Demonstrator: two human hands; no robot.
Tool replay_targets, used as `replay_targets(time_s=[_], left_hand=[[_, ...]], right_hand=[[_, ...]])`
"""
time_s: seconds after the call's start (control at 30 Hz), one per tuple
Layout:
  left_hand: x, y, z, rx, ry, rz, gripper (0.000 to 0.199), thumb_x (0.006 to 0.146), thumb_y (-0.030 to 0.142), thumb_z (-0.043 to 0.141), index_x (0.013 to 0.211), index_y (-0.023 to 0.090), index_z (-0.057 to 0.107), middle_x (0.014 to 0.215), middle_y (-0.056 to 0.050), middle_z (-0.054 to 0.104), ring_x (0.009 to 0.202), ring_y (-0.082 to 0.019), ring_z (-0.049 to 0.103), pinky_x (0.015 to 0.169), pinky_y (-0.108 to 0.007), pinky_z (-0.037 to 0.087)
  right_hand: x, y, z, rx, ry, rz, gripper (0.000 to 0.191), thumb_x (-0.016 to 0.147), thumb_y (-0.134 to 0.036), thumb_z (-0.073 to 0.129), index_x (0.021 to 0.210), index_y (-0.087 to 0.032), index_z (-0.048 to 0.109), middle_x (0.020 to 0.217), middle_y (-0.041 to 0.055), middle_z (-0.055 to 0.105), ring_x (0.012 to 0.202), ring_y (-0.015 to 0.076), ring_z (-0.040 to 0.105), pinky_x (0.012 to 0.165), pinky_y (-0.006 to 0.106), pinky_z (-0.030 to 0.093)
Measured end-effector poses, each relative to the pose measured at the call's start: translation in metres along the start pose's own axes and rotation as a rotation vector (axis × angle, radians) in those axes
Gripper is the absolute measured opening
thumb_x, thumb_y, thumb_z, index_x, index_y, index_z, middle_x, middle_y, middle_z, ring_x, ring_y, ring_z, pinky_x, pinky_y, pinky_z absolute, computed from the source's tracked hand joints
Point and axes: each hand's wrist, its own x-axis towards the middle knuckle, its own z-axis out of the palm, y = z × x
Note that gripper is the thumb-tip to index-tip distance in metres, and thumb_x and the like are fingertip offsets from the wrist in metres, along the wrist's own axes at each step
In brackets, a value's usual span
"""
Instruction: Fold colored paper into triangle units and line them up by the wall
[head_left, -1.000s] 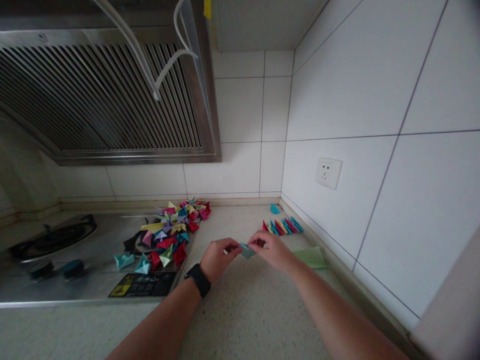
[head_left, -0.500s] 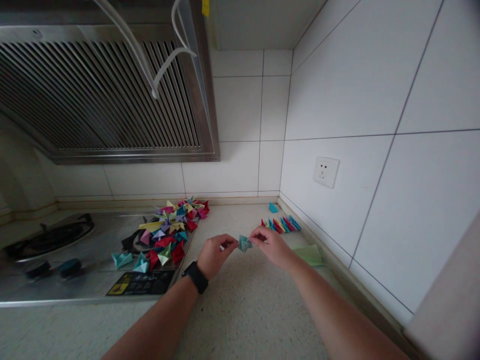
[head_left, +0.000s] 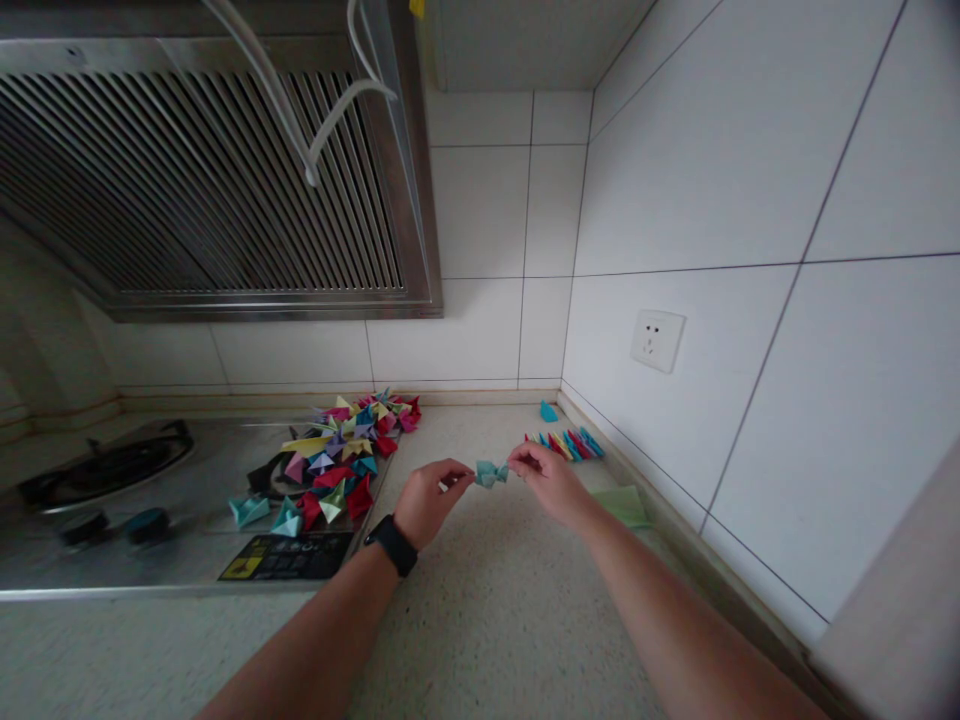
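Observation:
Between my two hands, just above the counter, is a small pale-teal origami paper crane [head_left: 491, 474]. My left hand [head_left: 435, 495] pinches its left end between thumb and fingertips; a black watch [head_left: 393, 545] is on that wrist. Its right end is at the fingertips of my right hand [head_left: 546, 480], which are also pinched together. Beyond the right hand lies a row of narrow folded paper pieces [head_left: 574, 445] in red, yellow and blue, partly hidden by that hand. A single blue folded piece [head_left: 548, 411] lies behind the row.
Many-coloured paper cranes [head_left: 334, 465] are heaped on the gas stove [head_left: 217, 450] at left. Light-green paper [head_left: 621, 506] lies by the right wall, partly behind my right forearm. A range hood [head_left: 225, 190] hangs above the stove. A wall socket [head_left: 658, 340] is at right.
The teal crane looks wider and more spread out between my hands than before. My right hand has shifted slightly right and up. The view has tilted a little.

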Motion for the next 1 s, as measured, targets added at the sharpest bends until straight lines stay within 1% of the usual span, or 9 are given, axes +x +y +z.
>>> replay_targets(time_s=[0.3, 0.5, 0.63, 0.83, 1.0], left_hand=[[0.0, 0.001, -0.003, 0.008, 0.048, -0.013, 0.019, 0.084, 0.032, 0.055, 0.088, 0.019, 0.069, 0.079, -0.003, 0.069, 0.066, -0.012, 0.059, 0.057, -0.02, 0.043], [0.0, 0.0, -0.002, -0.024, 0.089, -0.023, 0.02, 0.083, 0.032, 0.056, 0.086, 0.018, 0.069, 0.078, -0.004, 0.069, 0.064, -0.012, 0.06, 0.054, -0.02, 0.044], [0.001, -0.002, -0.002, -0.072, 0.071, -0.06, 0.021, 0.083, 0.033, 0.056, 0.088, 0.017, 0.069, 0.077, -0.004, 0.069, 0.06, -0.012, 0.059, 0.053, -0.02, 0.045], [0.0, 0.0, -0.003, -0.145, 0.045, -0.094, 0.026, 0.083, 0.038, 0.056, 0.09, 0.016, 0.068, 0.07, -0.004, 0.067, 0.062, -0.013, 0.061, 0.053, -0.02, 0.046], [-0.002, 0.003, -0.003, -0.116, 0.029, -0.081, 0.026, 0.082, 0.037, 0.057, 0.09, 0.016, 0.069, 0.073, -0.005, 0.069, 0.059, -0.012, 0.06, 0.052, -0.02, 0.045]], right_hand=[[0.001, 0.005, -0.004, 0.024, -0.002, 0.046, 0.015, 0.084, -0.034, 0.053, 0.086, -0.019, 0.057, 0.073, -0.0009, 0.056, 0.067, 0.0135, 0.051, 0.062, 0.024, 0.04], [0.002, 0.02, -0.003, 0.038, 0.018, 0.092, 0.016, 0.084, -0.034, 0.051, 0.088, -0.02, 0.056, 0.073, -0.0001, 0.055, 0.068, 0.0147, 0.054, 0.062, 0.026, 0.042], [0.003, 0.026, -0.004, 0.048, 0.005, 0.093, 0.016, 0.085, -0.035, 0.051, 0.087, -0.02, 0.055, 0.071, -0.0006, 0.054, 0.067, 0.0145, 0.053, 0.06, 0.025, 0.042], [0.001, 0.016, -0.005, 0.061, -0.001, 0.108, 0.02, 0.085, -0.039, 0.051, 0.088, -0.019, 0.054, 0.072, -0.0008, 0.054, 0.065, 0.0135, 0.053, 0.058, 0.024, 0.041], [0.0, 0.006, -0.003, 0.066, -0.018, 0.076, 0.016, 0.086, -0.035, 0.05, 0.087, -0.019, 0.053, 0.072, -0.0011, 0.052, 0.067, 0.0132, 0.052, 0.061, 0.024, 0.042]])
